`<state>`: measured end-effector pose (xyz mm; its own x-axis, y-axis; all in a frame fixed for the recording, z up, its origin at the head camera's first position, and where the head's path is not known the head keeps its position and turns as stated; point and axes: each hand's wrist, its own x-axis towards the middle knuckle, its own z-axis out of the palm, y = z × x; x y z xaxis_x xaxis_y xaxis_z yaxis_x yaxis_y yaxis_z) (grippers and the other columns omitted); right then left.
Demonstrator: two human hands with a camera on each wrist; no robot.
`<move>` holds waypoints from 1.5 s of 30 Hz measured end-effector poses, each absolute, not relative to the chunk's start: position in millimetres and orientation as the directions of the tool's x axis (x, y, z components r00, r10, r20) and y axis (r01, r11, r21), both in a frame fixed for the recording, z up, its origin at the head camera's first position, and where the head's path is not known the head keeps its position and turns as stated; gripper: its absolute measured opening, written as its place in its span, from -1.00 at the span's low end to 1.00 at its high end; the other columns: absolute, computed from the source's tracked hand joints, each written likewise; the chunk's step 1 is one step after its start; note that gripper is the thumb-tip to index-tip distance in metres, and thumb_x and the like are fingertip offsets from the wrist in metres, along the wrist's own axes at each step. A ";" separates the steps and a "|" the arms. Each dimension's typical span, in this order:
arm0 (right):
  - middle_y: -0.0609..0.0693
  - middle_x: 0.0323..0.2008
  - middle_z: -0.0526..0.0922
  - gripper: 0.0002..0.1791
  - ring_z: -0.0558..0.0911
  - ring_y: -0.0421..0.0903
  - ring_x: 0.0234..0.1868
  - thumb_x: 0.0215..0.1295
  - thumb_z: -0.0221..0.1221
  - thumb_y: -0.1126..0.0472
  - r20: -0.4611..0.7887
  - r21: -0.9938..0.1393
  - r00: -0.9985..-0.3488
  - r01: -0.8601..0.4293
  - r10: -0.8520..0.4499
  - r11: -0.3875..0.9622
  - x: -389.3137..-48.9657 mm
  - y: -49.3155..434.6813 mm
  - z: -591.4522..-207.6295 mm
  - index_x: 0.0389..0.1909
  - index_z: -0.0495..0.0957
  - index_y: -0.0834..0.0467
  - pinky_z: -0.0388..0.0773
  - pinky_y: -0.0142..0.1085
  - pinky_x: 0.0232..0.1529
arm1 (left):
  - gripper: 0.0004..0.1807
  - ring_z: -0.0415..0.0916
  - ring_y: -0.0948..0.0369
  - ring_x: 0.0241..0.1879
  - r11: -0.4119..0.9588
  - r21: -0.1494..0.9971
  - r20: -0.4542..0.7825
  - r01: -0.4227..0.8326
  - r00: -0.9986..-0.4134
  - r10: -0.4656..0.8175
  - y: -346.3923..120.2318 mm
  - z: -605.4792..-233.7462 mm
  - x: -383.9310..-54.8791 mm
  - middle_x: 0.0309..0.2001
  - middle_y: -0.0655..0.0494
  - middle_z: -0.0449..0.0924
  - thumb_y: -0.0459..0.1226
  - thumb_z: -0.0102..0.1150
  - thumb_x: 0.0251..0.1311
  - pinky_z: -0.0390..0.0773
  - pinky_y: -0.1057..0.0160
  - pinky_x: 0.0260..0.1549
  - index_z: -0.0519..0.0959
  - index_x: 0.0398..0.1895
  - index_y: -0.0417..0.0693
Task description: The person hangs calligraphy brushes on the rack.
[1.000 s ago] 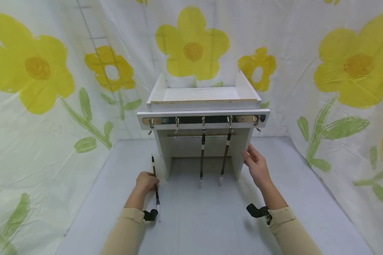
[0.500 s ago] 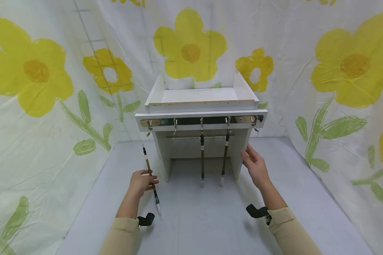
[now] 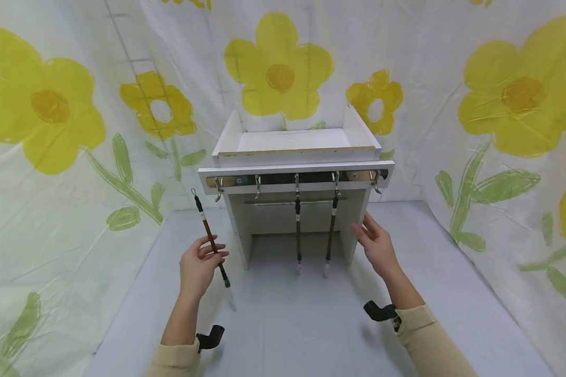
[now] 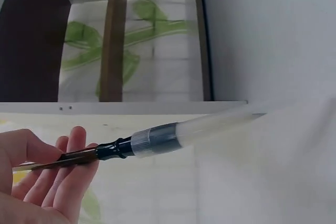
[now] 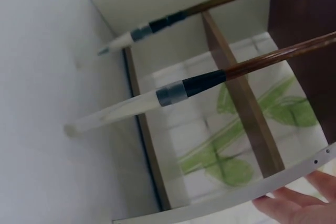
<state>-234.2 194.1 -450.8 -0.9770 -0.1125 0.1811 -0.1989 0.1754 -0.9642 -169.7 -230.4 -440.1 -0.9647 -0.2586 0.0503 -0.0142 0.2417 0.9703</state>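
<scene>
My left hand (image 3: 199, 268) pinches a calligraphy brush (image 3: 208, 230) by its brown handle, left of a white shelf rack (image 3: 292, 184). The brush leans, its hanging loop up and left, its pale bristles under a clear cap (image 4: 220, 125) pointing down. In the left wrist view the thumb lies across the handle against the fingers. My right hand (image 3: 379, 246) holds the outer edge of the rack's right side panel between thumb and fingers. Two more brushes hang from the rack's metal hooks: one from the middle hook (image 3: 298, 230), one from the hook right of it (image 3: 331, 230).
A metal strip (image 3: 273, 179) with several hooks runs along the rack's front. The two left hooks (image 3: 218, 189) and the far right hook (image 3: 376, 183) carry nothing. The rack stands on a pale table (image 3: 283, 330), before a curtain (image 3: 188, 52) with yellow flowers.
My left hand has lifted the brush up and to the left, and the brush has tilted further left at its top. The right hand has stayed at the rack's side.
</scene>
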 end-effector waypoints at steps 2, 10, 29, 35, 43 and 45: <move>0.03 0.60 0.06 -0.25 0.19 0.18 0.55 0.55 0.07 -0.03 0.184 -0.964 -0.976 -0.202 -0.116 0.174 -234.6 194.2 -451.2 0.62 -0.01 -0.06 0.36 0.05 0.36 | -0.54 0.76 0.11 -0.10 0.247 0.969 0.085 0.014 -0.956 -0.279 -227.4 -435.4 -164.6 0.04 -0.20 0.70 -0.44 0.16 0.34 0.72 0.31 -0.12 0.47 0.30 -0.11; -0.05 0.60 0.08 -0.25 0.20 0.13 0.55 0.50 0.10 -0.14 0.194 -0.962 -0.975 -0.211 -0.108 0.172 -238.7 194.9 -461.1 0.60 0.02 -0.21 0.37 0.02 0.37 | -0.57 0.77 0.19 -0.19 0.201 0.963 0.226 0.179 -0.944 -0.241 -204.4 -416.5 -145.8 -0.01 -0.27 0.70 -0.52 0.18 0.29 0.72 0.35 -0.15 0.53 0.21 -0.13; -0.06 0.60 0.07 -0.23 0.20 0.15 0.55 0.50 0.12 -0.12 0.190 -0.964 -0.976 -0.205 -0.104 0.170 -239.6 196.0 -461.1 0.61 0.02 -0.18 0.36 0.03 0.37 | -0.49 0.77 0.14 -0.17 0.314 0.909 0.301 0.273 -0.953 -0.042 -165.7 -419.6 -136.2 -0.10 0.06 0.77 -0.56 0.21 0.22 0.73 0.30 -0.17 0.61 0.16 0.11; -0.04 0.60 0.08 -0.24 0.20 0.16 0.55 0.50 0.12 -0.10 0.198 -0.962 -0.974 -0.215 -0.110 0.166 -239.5 196.8 -461.8 0.61 0.03 -0.17 0.36 0.04 0.36 | -0.49 0.77 0.18 -0.20 0.292 0.923 0.263 0.252 -0.965 0.001 -153.7 -424.4 -135.0 -0.10 0.07 0.77 -0.56 0.21 0.21 0.73 0.33 -0.21 0.61 0.15 0.09; -0.04 0.60 0.08 -0.22 0.21 0.14 0.54 0.49 0.12 -0.14 0.198 -0.961 -0.975 -0.214 -0.105 0.175 -237.9 195.7 -459.6 0.61 0.02 -0.16 0.39 0.01 0.36 | -0.49 0.77 0.20 -0.22 0.308 0.922 0.247 0.236 -0.969 0.002 -149.8 -427.0 -134.8 -0.12 0.10 0.78 -0.56 0.22 0.20 0.73 0.31 -0.22 0.61 0.15 0.08; -0.03 0.59 0.09 -0.21 0.22 0.15 0.54 0.48 0.13 -0.14 0.201 -0.961 -0.974 -0.217 -0.104 0.172 -237.7 195.0 -459.0 0.61 0.02 -0.15 0.39 0.02 0.36 | -0.49 0.76 0.20 -0.22 0.312 0.921 0.244 0.233 -0.970 0.003 -150.0 -427.7 -134.5 -0.12 0.09 0.78 -0.57 0.22 0.20 0.73 0.31 -0.21 0.61 0.16 0.08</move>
